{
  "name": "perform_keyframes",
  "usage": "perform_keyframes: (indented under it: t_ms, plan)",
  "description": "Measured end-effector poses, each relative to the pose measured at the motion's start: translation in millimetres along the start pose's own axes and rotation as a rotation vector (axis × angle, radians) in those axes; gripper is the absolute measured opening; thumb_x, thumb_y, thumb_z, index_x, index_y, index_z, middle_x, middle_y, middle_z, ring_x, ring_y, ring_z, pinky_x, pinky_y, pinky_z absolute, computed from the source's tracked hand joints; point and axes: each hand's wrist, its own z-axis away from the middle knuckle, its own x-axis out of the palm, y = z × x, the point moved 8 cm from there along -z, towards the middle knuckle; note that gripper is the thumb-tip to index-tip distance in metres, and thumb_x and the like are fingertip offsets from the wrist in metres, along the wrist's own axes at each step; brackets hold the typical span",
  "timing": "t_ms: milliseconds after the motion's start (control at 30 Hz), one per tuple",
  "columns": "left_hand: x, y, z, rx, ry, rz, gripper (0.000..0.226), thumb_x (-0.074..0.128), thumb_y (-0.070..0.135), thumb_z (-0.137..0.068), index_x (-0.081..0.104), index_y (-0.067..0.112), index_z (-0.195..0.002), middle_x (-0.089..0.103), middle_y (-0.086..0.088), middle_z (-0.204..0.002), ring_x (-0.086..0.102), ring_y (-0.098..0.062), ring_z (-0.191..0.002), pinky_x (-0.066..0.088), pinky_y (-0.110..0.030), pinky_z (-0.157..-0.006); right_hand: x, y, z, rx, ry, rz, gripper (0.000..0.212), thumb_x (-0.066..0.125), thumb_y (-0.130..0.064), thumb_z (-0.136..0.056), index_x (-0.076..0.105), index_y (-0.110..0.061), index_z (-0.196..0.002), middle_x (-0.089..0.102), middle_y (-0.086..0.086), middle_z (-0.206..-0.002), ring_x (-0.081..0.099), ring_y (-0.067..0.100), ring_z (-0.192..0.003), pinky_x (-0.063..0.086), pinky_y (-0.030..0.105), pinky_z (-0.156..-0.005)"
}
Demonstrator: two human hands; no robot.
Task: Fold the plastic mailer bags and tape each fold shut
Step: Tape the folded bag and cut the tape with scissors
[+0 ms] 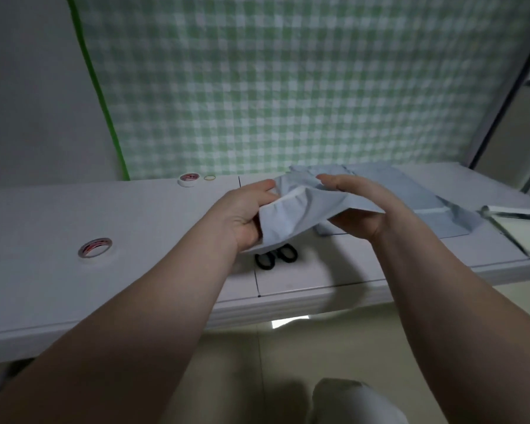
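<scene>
A pale blue plastic mailer bag [291,215] is held crumpled above the white table [135,215], between both hands. My left hand [245,215] grips its left side, thumb on top. Gripping its right side is my right hand [361,206], fingers over the top edge. More pale blue mailer bags [410,194] lie flat in a pile on the table just behind and to the right. A roll of tape [95,247] lies flat at the left of the table. A second tape roll [189,179] sits at the table's back edge.
Black-handled scissors [277,257] lie on the table under the held bag, blades hidden. A small ring [209,178] lies beside the far tape roll. A flat tray-like object [520,231] sits at the right end. A green checked curtain hangs behind the table.
</scene>
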Motion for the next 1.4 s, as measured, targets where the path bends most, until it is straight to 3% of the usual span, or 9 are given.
perform_keyframes:
  t_ms: [133, 233, 367, 667, 833, 1000, 1200, 1333, 1400]
  plan:
    - [36, -8, -44, 0.041, -0.011, -0.177, 0.064, 0.055, -0.016, -0.082, 0.045, 0.012, -0.139, 0.057, -0.009, -0.126, 0.063, -0.022, -0.097, 0.055, -0.031, -0.074, -57, -33, -3, -0.03, 0.186, 0.437, 0.041, 0.06, -0.001, -0.087, 0.058, -0.022, -0.122, 0.063, 0.001, -0.089, 0.062, 0.012, -0.072, 0.051, 0.018, -0.052]
    - [61, -16, -77, 0.071, -0.036, -0.29, 0.075, 0.056, -0.015, -0.082, 0.037, 0.02, -0.145, 0.04, -0.013, -0.144, 0.057, -0.026, -0.112, 0.054, -0.035, -0.086, -88, -49, -18, -0.077, 0.32, 0.58, 0.053, 0.057, 0.012, -0.082, 0.061, -0.018, -0.125, 0.065, 0.008, -0.098, 0.063, 0.024, -0.083, 0.054, 0.026, -0.064]
    - [85, -31, -115, 0.077, -0.044, -0.381, 0.077, 0.057, -0.013, -0.082, 0.037, 0.026, -0.145, 0.038, -0.009, -0.145, 0.057, -0.023, -0.107, 0.055, -0.034, -0.082, -117, -53, -44, -0.086, 0.414, 0.794, 0.058, 0.049, 0.017, -0.079, 0.064, -0.019, -0.122, 0.067, 0.005, -0.115, 0.062, 0.029, -0.103, 0.052, 0.038, -0.091]
    - [80, -72, -159, -0.082, -0.025, -0.428, 0.067, 0.058, -0.005, -0.086, 0.037, 0.02, -0.144, 0.052, -0.004, -0.128, 0.06, -0.023, -0.1, 0.053, -0.037, -0.09, -131, -49, -67, -0.072, 0.528, 1.311, 0.042, 0.043, -0.003, -0.091, 0.06, -0.015, -0.127, 0.056, 0.008, -0.134, 0.049, 0.03, -0.123, 0.037, 0.028, -0.101]
    - [60, -61, -153, -0.062, 0.139, -0.129, 0.025, 0.048, -0.008, -0.089, 0.059, 0.011, -0.08, 0.053, -0.007, -0.078, 0.05, -0.017, -0.061, 0.044, -0.017, -0.044, -128, -51, -67, -0.06, 0.552, 1.385, 0.039, 0.041, -0.004, -0.093, 0.062, -0.014, -0.124, 0.057, 0.012, -0.129, 0.05, 0.032, -0.118, 0.04, 0.031, -0.098]
    - [44, -58, -150, -0.037, 0.206, -0.087, 0.053, 0.05, -0.019, -0.082, 0.053, 0.002, -0.13, 0.056, -0.018, -0.125, 0.062, -0.028, -0.087, 0.055, -0.034, -0.071, -127, -48, -69, -0.048, 0.577, 1.42, 0.044, 0.04, 0.001, -0.09, 0.059, -0.014, -0.128, 0.056, 0.011, -0.131, 0.051, 0.032, -0.118, 0.041, 0.033, -0.098]
    - [37, -58, -153, 0.081, 0.228, -0.526, 0.06, 0.066, -0.002, -0.08, 0.049, 0.01, -0.136, 0.053, -0.008, -0.134, 0.059, -0.025, -0.108, 0.051, -0.037, -0.093, -126, -50, -73, -0.083, 0.606, 1.488, 0.047, 0.045, 0.007, -0.082, 0.063, -0.011, -0.121, 0.061, 0.012, -0.12, 0.055, 0.032, -0.11, 0.046, 0.031, -0.09]
    - [48, -39, -145, 0.175, 0.254, -1.267, 0.012, 0.063, 0.014, -0.081, 0.06, 0.008, -0.092, 0.05, -0.008, -0.118, 0.054, -0.023, -0.088, 0.043, -0.024, -0.063, -111, -50, -65, -0.096, 0.717, 1.746, 0.027, 0.05, -0.001, -0.085, 0.064, -0.01, -0.107, 0.061, 0.012, -0.107, 0.052, 0.029, -0.108, 0.042, 0.031, -0.082]
    - [56, -31, -139, 0.279, 0.267, -1.468, 0.024, 0.059, 0.024, -0.085, 0.058, 0.009, -0.104, 0.036, -0.007, -0.129, 0.048, -0.023, -0.094, 0.04, -0.027, -0.066, -98, -50, -66, -0.159, 0.728, 1.796, 0.027, 0.048, -0.004, -0.089, 0.063, -0.01, -0.11, 0.06, 0.012, -0.113, 0.052, 0.028, -0.112, 0.043, 0.032, -0.088]
